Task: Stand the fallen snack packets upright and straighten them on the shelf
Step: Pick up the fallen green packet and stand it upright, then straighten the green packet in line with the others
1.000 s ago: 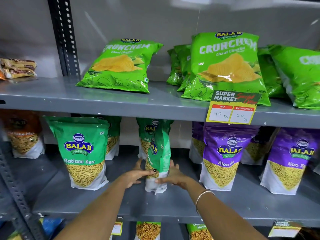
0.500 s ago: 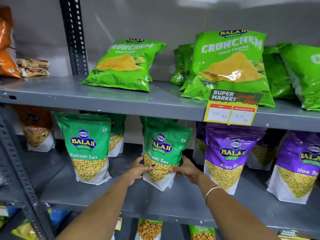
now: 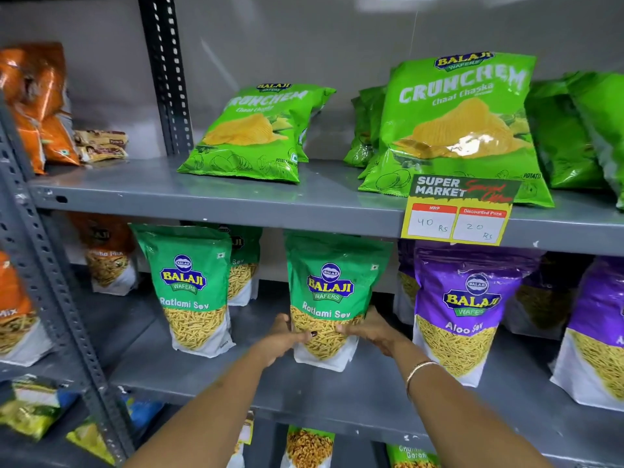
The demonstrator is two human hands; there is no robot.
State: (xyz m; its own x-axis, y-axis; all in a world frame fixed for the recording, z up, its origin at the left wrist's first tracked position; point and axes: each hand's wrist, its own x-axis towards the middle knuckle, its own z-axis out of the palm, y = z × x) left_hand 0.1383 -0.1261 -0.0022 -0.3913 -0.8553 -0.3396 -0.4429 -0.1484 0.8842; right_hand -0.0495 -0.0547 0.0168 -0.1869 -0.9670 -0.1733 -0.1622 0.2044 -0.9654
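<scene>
"Balaji Ratlami Sev" pkt [image 3: 332, 298] btwn L hand [image 3: 282, 339] & R hand [image 3: 369, 331]

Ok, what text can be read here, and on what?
"BALAJI WAFERS Ratlami Sev": held green packet, gripped by both hands.
"BALAJI WAFERS Aloo Sev": purple packet.
"BALAJI WAFERS CRUNCHEM Chaat Chaska": chips bag.
"SUPER MARKET", "MRP 40 Rs", "Discounted Price 20 Rs": price tag.
Orange packets: too blurred.

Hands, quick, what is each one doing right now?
Left hand: closed on the left side of the green sev packet.
Right hand: closed on that packet's right side.
</scene>
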